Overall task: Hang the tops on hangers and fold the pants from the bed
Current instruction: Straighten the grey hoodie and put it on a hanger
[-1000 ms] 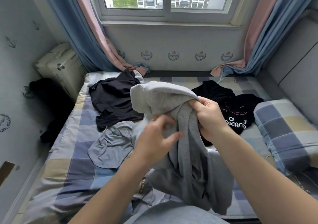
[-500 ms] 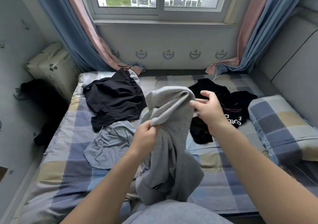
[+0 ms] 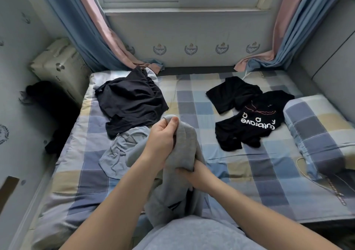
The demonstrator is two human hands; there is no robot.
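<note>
In the head view, a grey garment [image 3: 182, 153] of thick, soft knit hangs bunched above the near edge of the checked bed [image 3: 259, 173], its lower folds dropping toward the person's lap. The left hand [image 3: 161, 140] grips its topmost fold, thumb and fingers pinched shut on the cloth. The right hand [image 3: 194, 175] is lower and mostly buried in the fabric, so whether its fingers are closed cannot be told.

Just left of the grey garment, a light blue-grey top [image 3: 123, 153] lies crumpled on the bed, partly covered by the left forearm. Beyond it, toward the window, lies a dark heap of clothing [image 3: 130, 102]; its kind cannot be made out. Well to the right of the grey garment lies a black printed T-shirt [image 3: 255, 123], its white lettering upside down, with another black piece [image 3: 230, 94] touching its far side. A checked pillow [image 3: 317, 130] sits right of that shirt. Whether the grey garment is a top or pants is unclear.
</note>
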